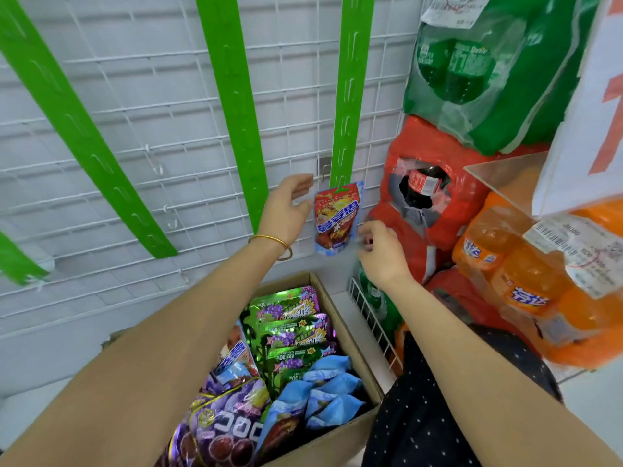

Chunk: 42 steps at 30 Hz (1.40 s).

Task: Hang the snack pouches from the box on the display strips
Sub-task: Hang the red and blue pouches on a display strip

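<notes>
A red and blue snack pouch [337,219] hangs from the lowest hook of the right green display strip [352,92]. My left hand [286,207] hovers just left of the pouch with relaxed fingers, holding nothing. My right hand [379,252] is just right of the pouch's lower part, fingers loosely curled; whether it touches the pouch is unclear. Below, a cardboard box [357,362] holds several pouches: green grape ones [290,318], blue ones [330,389] and purple ones [222,429]. Two more green strips, one in the middle [232,106] and one on the left [81,136], hang bare on the white wire grid [141,106].
Shrink-wrapped soda packs are stacked at the right: green bottles [478,82] on top, red cola [428,203] in the middle, orange soda [526,278] in front. A white wire rack [374,325] stands beside the box. Small clear hooks dot the grid.
</notes>
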Motion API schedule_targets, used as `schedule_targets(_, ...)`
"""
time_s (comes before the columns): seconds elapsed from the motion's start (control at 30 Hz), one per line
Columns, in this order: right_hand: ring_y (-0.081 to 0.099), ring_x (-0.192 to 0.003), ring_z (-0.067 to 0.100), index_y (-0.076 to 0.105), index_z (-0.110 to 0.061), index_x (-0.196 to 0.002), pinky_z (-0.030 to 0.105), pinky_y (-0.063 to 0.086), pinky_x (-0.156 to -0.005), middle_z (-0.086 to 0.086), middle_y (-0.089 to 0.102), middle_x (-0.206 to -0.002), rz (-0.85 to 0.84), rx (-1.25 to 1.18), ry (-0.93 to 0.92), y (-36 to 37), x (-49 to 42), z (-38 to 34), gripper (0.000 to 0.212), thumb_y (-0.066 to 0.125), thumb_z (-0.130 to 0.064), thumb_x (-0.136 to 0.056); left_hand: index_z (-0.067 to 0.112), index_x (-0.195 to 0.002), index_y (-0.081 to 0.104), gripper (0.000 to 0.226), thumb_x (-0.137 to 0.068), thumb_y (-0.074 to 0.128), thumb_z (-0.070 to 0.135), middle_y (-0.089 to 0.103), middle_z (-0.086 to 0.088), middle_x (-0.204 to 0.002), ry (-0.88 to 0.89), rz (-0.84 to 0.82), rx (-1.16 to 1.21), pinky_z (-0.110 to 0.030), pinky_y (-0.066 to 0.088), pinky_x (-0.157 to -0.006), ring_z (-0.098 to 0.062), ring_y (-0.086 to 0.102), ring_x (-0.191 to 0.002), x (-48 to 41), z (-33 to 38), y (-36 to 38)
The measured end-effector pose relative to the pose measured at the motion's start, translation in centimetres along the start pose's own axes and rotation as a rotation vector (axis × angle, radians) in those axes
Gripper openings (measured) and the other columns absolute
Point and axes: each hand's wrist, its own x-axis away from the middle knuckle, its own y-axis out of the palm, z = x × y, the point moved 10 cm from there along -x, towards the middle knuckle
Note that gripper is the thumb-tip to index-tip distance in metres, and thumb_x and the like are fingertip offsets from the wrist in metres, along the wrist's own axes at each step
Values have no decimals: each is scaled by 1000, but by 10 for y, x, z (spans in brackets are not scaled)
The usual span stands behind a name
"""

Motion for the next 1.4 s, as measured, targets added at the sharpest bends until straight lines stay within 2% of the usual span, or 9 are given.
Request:
schedule_targets(0.33,61,-99,18,69,-8,-101,23,44,-84,6,68,-106,-830,362,-252,131,89,-14,18,66,-12,-84,13,-86,65,10,-84,61,4,63,0,-85,-422,-219,-103,-29,47,-77,-10,58,-78,155,-143,-14)
schedule_targets(0.57,54,-91,16,65,-7,-108,20,40,-76,4,60,-99,-826,394,-250,145,93,-16,21,62,-10,-87,21,-88,49,36,-72,72,45,42,6,-86,-361,-800,-647,-25,35,-67,-14,42,-83,244,-174,17)
schedule_targets(0.7,57,-105,22,64,-7,-109,24,42,-84,9,63,-110,-802,350,-237,144,90,-19,22,60,-10,-88,22,-70,38,27,-87,59,18,49,-3,-73,-343,-649,-517,-27,27,-59,-25,51,-72,239,-176,10)
schedule_targets(0.87,48,-107,6,49,-11,-129,19,37,-90,-7,53,-117,-1006,27,-134,154,112,-35,54,71,-21,-81,17,-74,41,23,-91,51,6,64,-3,-74,-394,-470,-122,-19,32,-50,1,49,-53,198,-133,-21)
schedule_targets(1.03,61,-88,29,59,7,-101,43,49,-86,24,63,-100,-690,-254,-92,117,76,-48,31,71,-11,-79,21,-84,51,21,-80,69,12,62,-2,-80,-407,-326,1,-19,46,-64,-2,56,-64,150,-104,-48)
schedule_targets(1.13,64,-89,27,59,4,-107,44,51,-88,21,66,-105,-565,-584,90,80,51,-36,25,62,-9,-86,17,-91,56,35,-66,80,21,68,5,-78,-512,-281,-10,-27,55,-71,-7,63,-69,138,-112,-67)
schedule_targets(1.23,66,-82,20,55,4,-117,37,56,-78,9,67,-99,-503,-780,229,63,37,-23,31,59,-10,-89,8,-89,61,18,-79,62,-7,71,2,-65,-518,-188,260,-40,58,-77,-18,67,-68,119,-92,-61)
schedule_targets(1.33,54,-109,13,42,-7,-134,32,45,-96,-2,55,-121,-154,-476,42,20,12,-23,65,74,-14,-78,10,-79,60,16,-81,60,-6,64,3,-65,-278,-135,32,-15,50,-59,3,59,-55,78,-44,-54)
schedule_targets(1.4,45,-122,12,42,-14,-137,32,36,-106,-4,48,-134,-78,-303,-165,4,4,-44,70,76,-22,-76,11,-81,63,6,-81,64,4,58,0,-71,-64,-195,-291,-20,43,-62,0,54,-62,52,-7,-36)
